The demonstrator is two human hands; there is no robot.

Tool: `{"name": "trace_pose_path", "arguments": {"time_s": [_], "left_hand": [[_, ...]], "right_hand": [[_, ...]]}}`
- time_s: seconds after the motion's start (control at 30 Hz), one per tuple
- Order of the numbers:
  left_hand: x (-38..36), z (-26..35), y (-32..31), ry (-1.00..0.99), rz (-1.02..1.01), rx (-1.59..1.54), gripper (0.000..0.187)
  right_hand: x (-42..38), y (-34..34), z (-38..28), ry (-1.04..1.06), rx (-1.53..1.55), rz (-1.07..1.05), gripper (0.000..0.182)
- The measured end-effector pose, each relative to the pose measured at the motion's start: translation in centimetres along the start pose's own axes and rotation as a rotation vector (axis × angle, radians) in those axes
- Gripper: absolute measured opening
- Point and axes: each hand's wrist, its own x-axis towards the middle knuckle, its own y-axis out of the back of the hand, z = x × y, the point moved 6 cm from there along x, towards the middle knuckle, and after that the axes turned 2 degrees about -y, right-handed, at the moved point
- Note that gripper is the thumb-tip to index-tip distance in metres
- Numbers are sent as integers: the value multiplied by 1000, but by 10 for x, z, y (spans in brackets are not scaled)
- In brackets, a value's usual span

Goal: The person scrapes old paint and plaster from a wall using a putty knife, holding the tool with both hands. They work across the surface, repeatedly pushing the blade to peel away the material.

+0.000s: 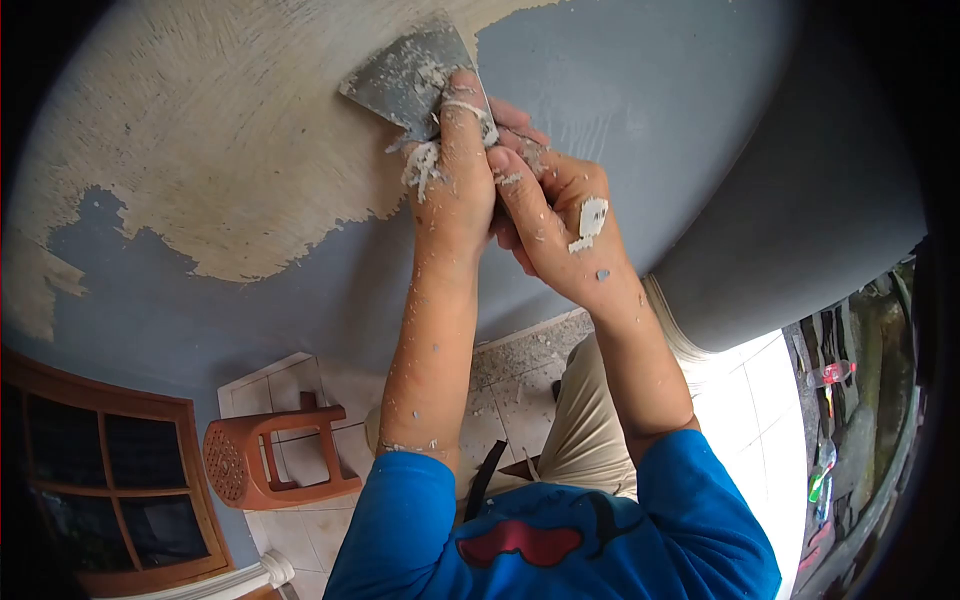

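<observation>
A broad metal paint scraper (pixel 405 75), its blade caked with flakes, lies against the wall where the paint is stripped. My left hand (pixel 455 175) is closed on it, thumb stretched along the blade and fingertips showing behind its right edge. Right beside it, my right hand (pixel 570 225) is closed at the handle end, its thumb against the left hand. The handle itself is hidden by the hands. Paint flakes stick to both hands and forearms, including a larger white flake (pixel 592 217) on the back of my right hand.
The wall shows bare tan plaster (pixel 210 130) bordered by grey-blue paint (pixel 620 90). A rounded grey column (pixel 800 250) stands at right. Below are an orange-brown plastic stool (pixel 240 465), a wood-framed window (pixel 110 470), floor tiles (pixel 525 405) with debris along the wall, and litter (pixel 825 470) at far right.
</observation>
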Motion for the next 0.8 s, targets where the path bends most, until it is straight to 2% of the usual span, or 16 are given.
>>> {"name": "trace_pose_path", "arguments": {"time_s": [0.07, 0.23, 0.33, 0.4, 0.47, 0.57, 0.7, 0.8], "left_hand": [[0, 4, -1, -26, -9, 37, 46], [-40, -84, 28, 236, 69, 86, 43], [-51, -116, 27, 414, -7, 86, 43], [-45, -118, 16, 349, -93, 63, 43], [-39, -118, 5, 284, -182, 36, 42], [-38, -121, -2, 298, -234, 19, 44], [-42, -120, 3, 377, -199, 3, 47], [-43, -121, 0, 329, -113, -231, 49]], "right_hand": [[1, 0, -1, -3, 18, -51, 27], [-51, 1, 78, -260, 185, -91, 21], [-61, 6, 96, -335, 343, -87, 20], [-62, 13, 102, -339, 447, -71, 17], [-58, 21, 100, -310, 409, -37, 16], [-56, 28, 101, -282, 332, 0, 13], [-58, 22, 105, -361, 427, 25, 13], [-59, 16, 104, -392, 413, 35, 16]]}}
